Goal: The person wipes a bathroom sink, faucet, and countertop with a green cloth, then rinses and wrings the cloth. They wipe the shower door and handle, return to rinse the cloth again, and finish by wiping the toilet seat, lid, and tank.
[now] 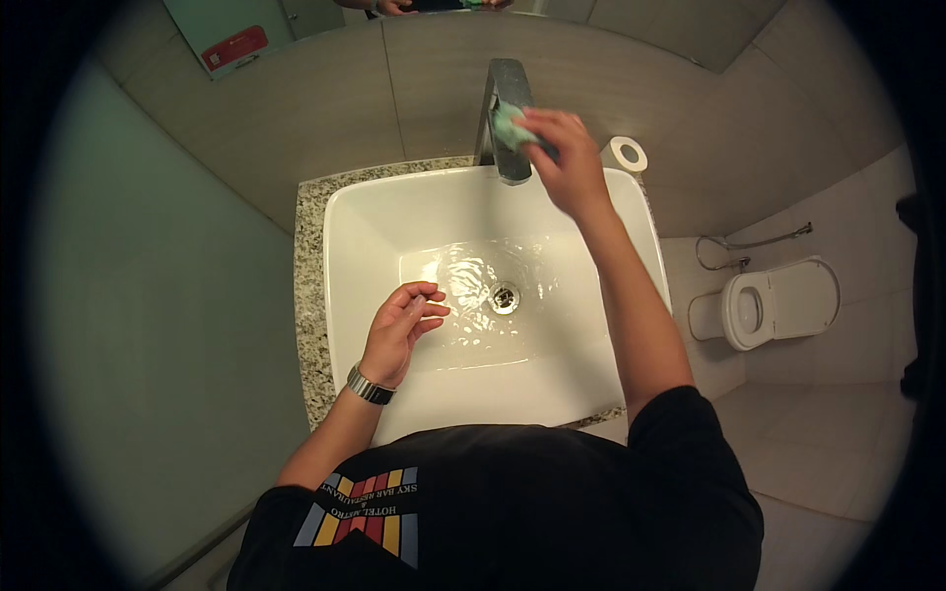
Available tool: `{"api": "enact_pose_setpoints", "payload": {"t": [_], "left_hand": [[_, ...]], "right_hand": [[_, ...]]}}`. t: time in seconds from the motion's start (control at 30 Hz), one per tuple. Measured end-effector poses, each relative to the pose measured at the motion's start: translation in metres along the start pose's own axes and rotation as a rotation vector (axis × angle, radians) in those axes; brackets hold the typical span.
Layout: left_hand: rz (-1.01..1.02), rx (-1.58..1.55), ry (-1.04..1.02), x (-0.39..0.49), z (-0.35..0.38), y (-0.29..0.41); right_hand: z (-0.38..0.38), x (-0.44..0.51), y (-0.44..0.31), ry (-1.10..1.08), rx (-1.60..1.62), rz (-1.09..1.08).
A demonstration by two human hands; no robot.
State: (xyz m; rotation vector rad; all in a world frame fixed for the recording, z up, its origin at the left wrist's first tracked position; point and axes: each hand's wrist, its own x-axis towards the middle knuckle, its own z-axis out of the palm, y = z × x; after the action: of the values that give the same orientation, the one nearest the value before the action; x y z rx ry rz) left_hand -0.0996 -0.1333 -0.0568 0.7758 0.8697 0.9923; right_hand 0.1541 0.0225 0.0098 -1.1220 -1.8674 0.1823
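My right hand [565,159] grips a light green sponge or cloth [511,125], slightly blurred, against the top of a tall metal faucet [510,85]. Below the faucet lies a white rectangular basin [473,399] with shallow rippling water [473,332] around a metal drain [505,298]. Over the basin's left part hangs my left hand [406,325], fingers apart and slightly curled, holding nothing. A metal-banded watch [369,385] sits on the left wrist.
Speckled granite counter [314,295] borders the basin. A toilet paper roll [627,154] stands behind its right corner. A mirror [310,18] spans the wall above. A toilet [748,310] with raised lid and a hose [768,241] are at right; a frosted panel [148,295] is at left.
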Motion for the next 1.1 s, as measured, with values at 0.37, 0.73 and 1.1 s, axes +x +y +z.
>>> {"api": "enact_pose_setpoints", "payload": {"t": [0.37, 0.73, 1.1], "left_hand": [[0.012, -0.036, 0.018, 0.001, 0.002, -0.009], [0.243, -0.154, 0.233, 0.052, 0.055, -0.025], [0.696, 0.588, -0.256, 0.05, 0.103, -0.018]], "right_hand": [[0.048, 0.018, 0.031, -0.051, -0.023, 0.103], [0.052, -0.152, -0.09, -0.075, 0.529, 0.434], [0.024, -0.142, -0.063, 0.054, 1.704, 1.517]]}}
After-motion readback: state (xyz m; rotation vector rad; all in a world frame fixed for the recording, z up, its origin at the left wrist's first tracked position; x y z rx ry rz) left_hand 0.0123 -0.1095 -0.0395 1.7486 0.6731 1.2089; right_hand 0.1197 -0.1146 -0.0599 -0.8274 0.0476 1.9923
